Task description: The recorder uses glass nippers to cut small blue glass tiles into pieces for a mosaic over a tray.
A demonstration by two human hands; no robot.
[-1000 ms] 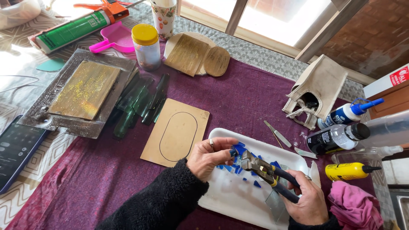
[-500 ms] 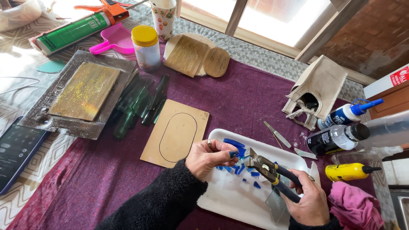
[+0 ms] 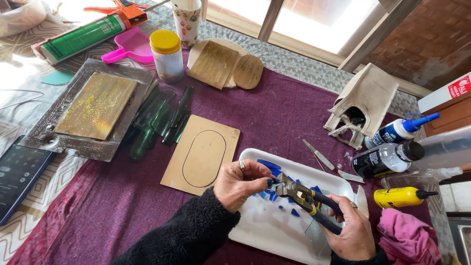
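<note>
Head view. The left hand [image 3: 240,184] pinches a small blue glass piece [image 3: 269,182] between thumb and fingertips, over the white tray [image 3: 260,230]. The right hand [image 3: 351,233] is clenched round the dark handles of the nippers [image 3: 304,194]; the tool's jaws meet the blue piece at its edge. Loose blue chips [image 3: 294,212] lie scattered on the tray below, with a larger blue shard [image 3: 269,165] near the tray's far rim.

Handling, as judged: the blue piece is light, stiff and brittle, with sharp broken edges and a slick face. It is best taken by its flat faces, fingertips well back from the jaws, as the left hand has it. The nippers look heavy and rigid; hold belongs on the padded handles, low down for leverage.

Surroundings on the purple-clothed bench [image 3: 274,118]: a board with an oval outline [image 3: 202,154] just left of the tray, green glass strips [image 3: 162,120] beyond it, a gold plate on a metal sheet [image 3: 95,105], a yellow-lidded jar [image 3: 167,56], glue bottles [image 3: 392,147] at right, a pink cloth [image 3: 405,238] beside the right hand.
</note>
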